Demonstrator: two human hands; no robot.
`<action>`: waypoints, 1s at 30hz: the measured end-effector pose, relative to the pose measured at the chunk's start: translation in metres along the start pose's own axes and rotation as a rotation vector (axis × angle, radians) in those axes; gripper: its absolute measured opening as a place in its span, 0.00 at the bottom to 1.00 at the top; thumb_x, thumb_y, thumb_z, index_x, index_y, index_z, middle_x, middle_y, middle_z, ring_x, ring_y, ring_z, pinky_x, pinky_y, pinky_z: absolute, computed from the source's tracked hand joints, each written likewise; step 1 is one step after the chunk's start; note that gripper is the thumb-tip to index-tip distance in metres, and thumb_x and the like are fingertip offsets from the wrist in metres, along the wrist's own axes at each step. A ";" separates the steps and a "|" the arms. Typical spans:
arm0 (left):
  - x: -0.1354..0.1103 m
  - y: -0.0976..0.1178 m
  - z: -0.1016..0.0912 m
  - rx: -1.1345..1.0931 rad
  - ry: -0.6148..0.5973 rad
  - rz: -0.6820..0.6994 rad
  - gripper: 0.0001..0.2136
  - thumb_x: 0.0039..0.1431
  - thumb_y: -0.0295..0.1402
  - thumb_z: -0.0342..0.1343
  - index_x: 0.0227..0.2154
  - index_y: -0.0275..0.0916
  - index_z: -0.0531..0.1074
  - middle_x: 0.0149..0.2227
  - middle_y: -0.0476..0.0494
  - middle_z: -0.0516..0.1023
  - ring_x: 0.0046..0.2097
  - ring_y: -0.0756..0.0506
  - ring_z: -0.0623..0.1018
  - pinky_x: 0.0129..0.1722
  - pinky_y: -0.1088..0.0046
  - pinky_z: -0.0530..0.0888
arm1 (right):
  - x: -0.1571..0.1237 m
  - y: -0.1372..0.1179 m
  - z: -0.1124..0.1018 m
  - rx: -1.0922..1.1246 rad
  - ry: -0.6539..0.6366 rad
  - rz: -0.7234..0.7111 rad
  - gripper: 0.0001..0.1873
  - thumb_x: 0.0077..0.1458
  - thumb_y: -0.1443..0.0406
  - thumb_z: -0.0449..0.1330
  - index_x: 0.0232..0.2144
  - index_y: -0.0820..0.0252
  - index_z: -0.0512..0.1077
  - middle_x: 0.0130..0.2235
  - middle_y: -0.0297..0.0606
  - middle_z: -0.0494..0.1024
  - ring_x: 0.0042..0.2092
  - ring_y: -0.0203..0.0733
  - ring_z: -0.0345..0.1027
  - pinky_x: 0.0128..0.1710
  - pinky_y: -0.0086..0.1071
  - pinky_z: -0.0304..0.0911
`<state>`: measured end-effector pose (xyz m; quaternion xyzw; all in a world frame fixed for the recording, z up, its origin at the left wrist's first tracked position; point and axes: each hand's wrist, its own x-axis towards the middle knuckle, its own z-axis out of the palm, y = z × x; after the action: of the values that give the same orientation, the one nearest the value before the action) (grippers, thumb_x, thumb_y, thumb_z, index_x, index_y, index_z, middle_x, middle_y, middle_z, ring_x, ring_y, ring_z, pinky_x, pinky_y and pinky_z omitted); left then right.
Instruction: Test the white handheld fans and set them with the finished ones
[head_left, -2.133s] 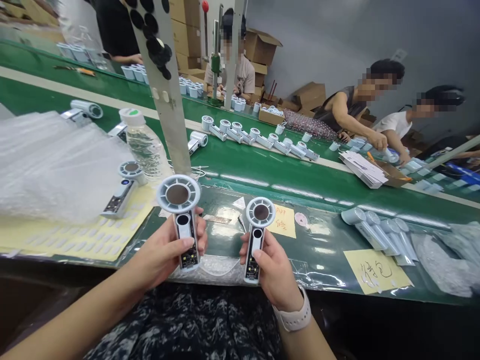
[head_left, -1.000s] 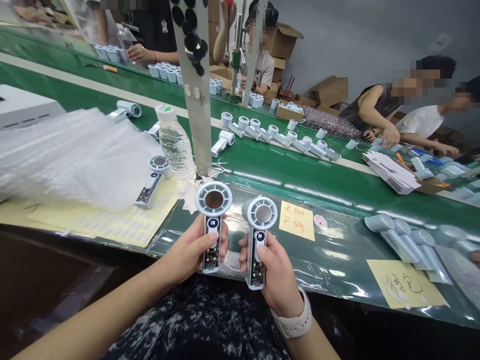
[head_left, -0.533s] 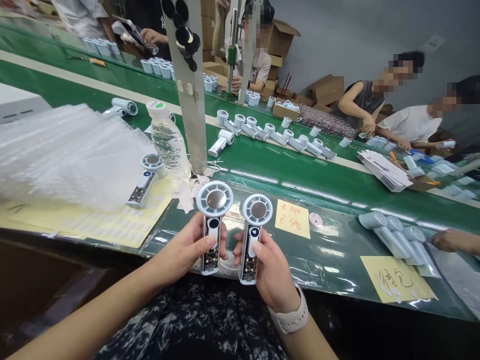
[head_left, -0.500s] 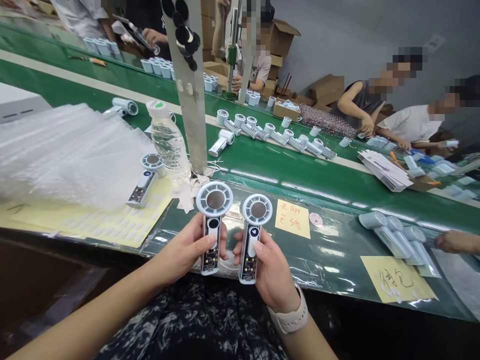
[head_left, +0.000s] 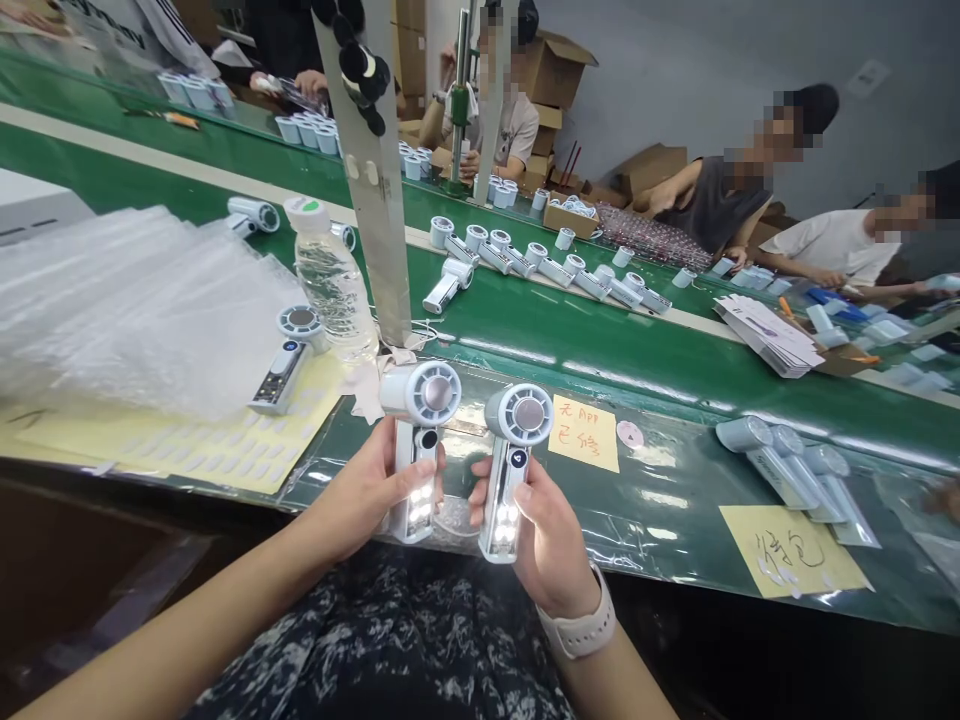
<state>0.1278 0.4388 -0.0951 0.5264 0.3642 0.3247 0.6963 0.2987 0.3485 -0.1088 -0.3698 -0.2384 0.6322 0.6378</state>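
Note:
My left hand [head_left: 367, 492] is wrapped round the handle of a light-blue handheld fan [head_left: 436, 392], its thumb on the handle's front. A matching handheld fan [head_left: 529, 414] is gripped by my right hand [head_left: 556, 530], the thumb lying beside its round display. Both fans are upright side by side, tilted a little, with white lights glowing on the lower handles. Left of them another handheld fan [head_left: 279, 375] lies on a yellow sheet [head_left: 225, 450] of white stickers. A yellow note [head_left: 585, 432] with red writing lies just right of my right-hand fan.
A water bottle [head_left: 330, 280] stands by a metal post [head_left: 375, 200]. Clear plastic bags [head_left: 142, 310] are piled at left. Several fans [head_left: 555, 268] line the green belt [head_left: 637, 350]; more fans [head_left: 787, 470] lie at right by a note [head_left: 795, 555]. Co-workers sit across the belt.
White lights have come on in both fan handles. Both fans have turned, showing the sides of their heads. At the right edge, a co-worker's hand has moved away from the fans.

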 end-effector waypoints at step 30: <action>-0.011 0.016 0.009 -0.218 -0.271 -0.088 0.27 0.56 0.46 0.66 0.53 0.43 0.64 0.43 0.39 0.81 0.42 0.37 0.82 0.41 0.62 0.79 | -0.007 -0.018 0.011 0.194 0.099 0.056 0.20 0.52 0.49 0.66 0.39 0.57 0.81 0.39 0.42 0.84 0.39 0.48 0.78 0.41 0.42 0.75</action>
<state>0.1279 0.4289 -0.0758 0.4701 0.2525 0.2576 0.8055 0.3005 0.3451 -0.0872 -0.3437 -0.1337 0.6508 0.6637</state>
